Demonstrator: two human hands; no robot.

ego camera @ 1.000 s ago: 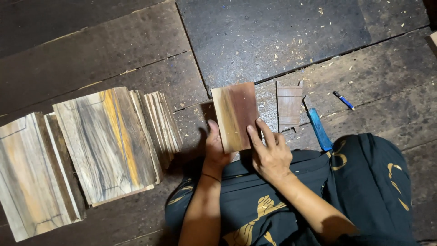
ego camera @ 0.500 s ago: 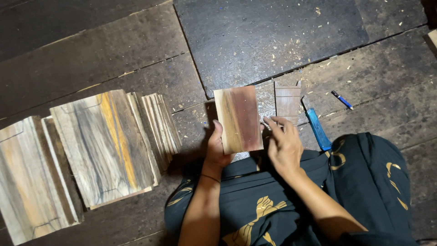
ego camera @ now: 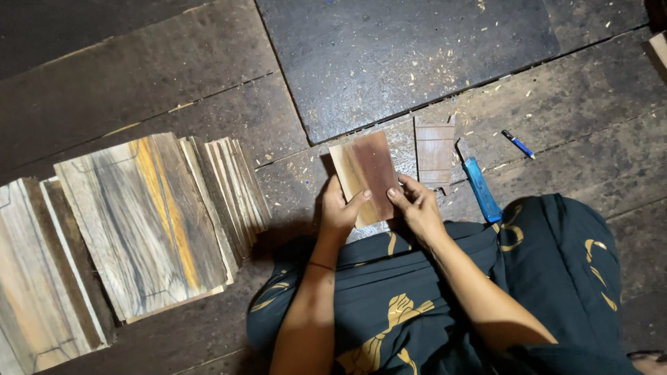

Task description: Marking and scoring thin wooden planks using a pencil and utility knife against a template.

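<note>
Head view: person seated on a dark plank floor (ego camera: 174, 76) strewn with pale wood chips. Both hands hold a small thin wood panel (ego camera: 365, 173), tan on one side and reddish-brown on the other, tilted up just above the lap. Left hand (ego camera: 339, 212) pinches its lower left edge, thumb on the face, fingers behind. Right hand (ego camera: 419, 207) grips the lower right edge, fingers curled together around it. Just beside the panel, a second small wood piece (ego camera: 435, 149) lies flat, then a blue utility knife (ego camera: 479, 184), then a blue pen (ego camera: 518, 144). Far left: fanned stacks of streaked wood sheets (ego camera: 139, 222).
</note>
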